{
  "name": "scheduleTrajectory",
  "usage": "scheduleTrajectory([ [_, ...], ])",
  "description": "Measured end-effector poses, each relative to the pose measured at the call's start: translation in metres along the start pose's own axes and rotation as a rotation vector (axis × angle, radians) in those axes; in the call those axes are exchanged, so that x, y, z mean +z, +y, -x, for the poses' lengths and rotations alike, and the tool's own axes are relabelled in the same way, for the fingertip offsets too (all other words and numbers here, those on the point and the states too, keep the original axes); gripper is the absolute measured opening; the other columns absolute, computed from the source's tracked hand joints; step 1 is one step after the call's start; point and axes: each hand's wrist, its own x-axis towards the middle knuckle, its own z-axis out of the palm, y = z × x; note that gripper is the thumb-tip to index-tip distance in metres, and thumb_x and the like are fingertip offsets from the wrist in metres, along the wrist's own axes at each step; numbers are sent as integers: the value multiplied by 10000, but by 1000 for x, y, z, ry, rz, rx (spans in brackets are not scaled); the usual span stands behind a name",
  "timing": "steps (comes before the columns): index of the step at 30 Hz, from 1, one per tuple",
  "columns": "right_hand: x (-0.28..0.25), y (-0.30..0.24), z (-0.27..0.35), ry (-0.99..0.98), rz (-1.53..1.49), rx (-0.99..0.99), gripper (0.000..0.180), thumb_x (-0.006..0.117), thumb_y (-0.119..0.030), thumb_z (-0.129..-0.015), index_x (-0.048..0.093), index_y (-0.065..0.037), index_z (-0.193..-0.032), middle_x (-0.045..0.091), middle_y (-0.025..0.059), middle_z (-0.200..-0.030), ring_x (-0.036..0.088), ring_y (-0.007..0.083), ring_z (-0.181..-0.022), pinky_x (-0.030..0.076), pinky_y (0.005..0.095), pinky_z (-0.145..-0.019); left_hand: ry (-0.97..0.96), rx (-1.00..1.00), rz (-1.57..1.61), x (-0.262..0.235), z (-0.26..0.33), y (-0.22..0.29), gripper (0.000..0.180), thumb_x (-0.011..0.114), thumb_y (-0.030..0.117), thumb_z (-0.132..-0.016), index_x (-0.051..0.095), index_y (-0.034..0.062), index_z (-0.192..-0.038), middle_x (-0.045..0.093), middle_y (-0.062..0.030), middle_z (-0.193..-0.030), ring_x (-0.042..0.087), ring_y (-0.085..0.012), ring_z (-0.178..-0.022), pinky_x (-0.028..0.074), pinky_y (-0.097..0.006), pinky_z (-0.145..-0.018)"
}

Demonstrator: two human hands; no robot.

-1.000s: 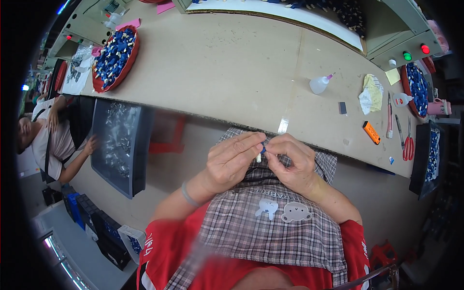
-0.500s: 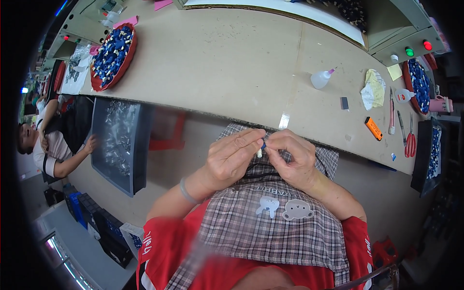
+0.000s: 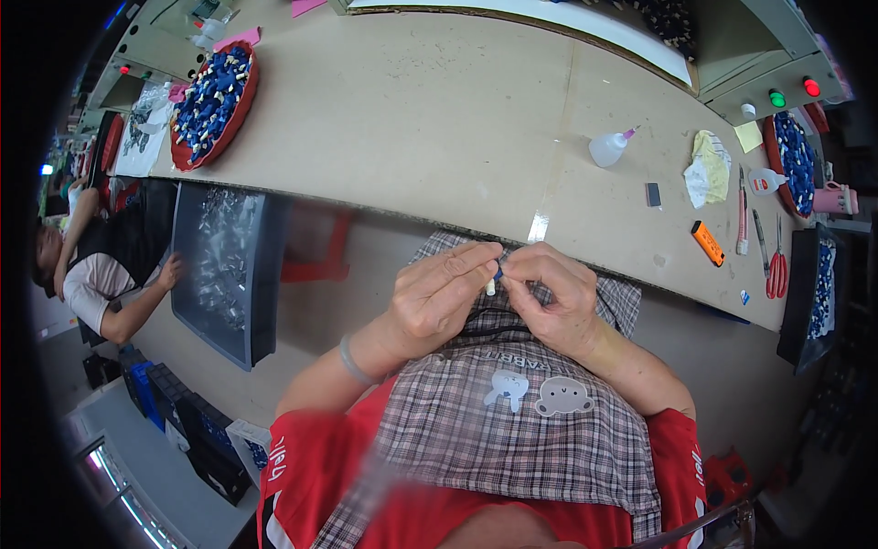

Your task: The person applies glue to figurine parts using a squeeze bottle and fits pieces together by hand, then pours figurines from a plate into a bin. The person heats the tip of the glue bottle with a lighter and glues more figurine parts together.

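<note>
Between my two hands, just in front of the table edge, is a small blue and cream piece (image 3: pixel 491 285). My left hand (image 3: pixel 444 291) pinches it between thumb and fingers. My right hand (image 3: pixel 555 297) is closed in a pinch at its blue upper end, fingertips touching or nearly touching it. Fingers cover much of the piece, so its exact kind does not show. Both hands are above my plaid apron (image 3: pixel 512 448). A red basket (image 3: pixel 245 119) at the far left holds many similar blue and cream pieces.
On the table (image 3: pixel 412 119) stand a squeeze bottle (image 3: pixel 607 149), a cloth (image 3: pixel 707 171), an orange lighter-like item (image 3: pixel 707 243) and red-handled scissors (image 3: pixel 777 274). A grey bin (image 3: pixel 261 320) of clear pieces is at left, held by a co-worker (image 3: pixel 119 274). A black tray (image 3: pixel 794 320) hangs at right.
My hands stay almost in place, with only a slight shift of the right fingers at the piece. The co-worker at left has leaned and moved an arm up toward the head.
</note>
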Motion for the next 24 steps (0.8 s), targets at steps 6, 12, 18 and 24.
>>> scheduleTrajectory([
  [6, 0, 1, -3, -7, -7, 21, 152, 668, 85, -714, 595, -1, -815, 621, 92, -789, 585, 148, -572, 469, 243, -487, -21, -11, 7, -1, -2, -2, 236, 633, -153, -676, 622, -67, -895, 671, -206, -929, 683, -321, -841, 577, -363, -719],
  [12, -1, 0, -4, -11, -21, 49, 136, 660, 85, -721, 592, -1, -801, 618, 86, -784, 579, 129, -565, 463, 234, -481, -10, -16, 24, 2, 0, -4, 240, 635, -151, -676, 623, -61, -898, 672, -200, -931, 683, -318, -842, 577, -359, -721],
  [18, -1, -1, -5, -32, -32, 107, 135, 657, 79, -725, 590, 1, -813, 617, 79, -787, 581, 119, -558, 461, 234, -476, 12, -60, 36, 4, 1, -4, 211, 662, -112, -677, 639, -69, -882, 671, -190, -918, 680, -309, -825, 575, -340, -707],
  [24, -12, -12, -18, -172, 47, 160, 157, 662, 26, -763, 600, -8, -903, 611, 63, -771, 574, 97, -571, 453, 222, -485, -37, -369, 239, -1, 4, 2, 170, 626, -81, -757, 630, -46, -924, 675, -158, -951, 678, -263, -853, 560, -320, -751],
])
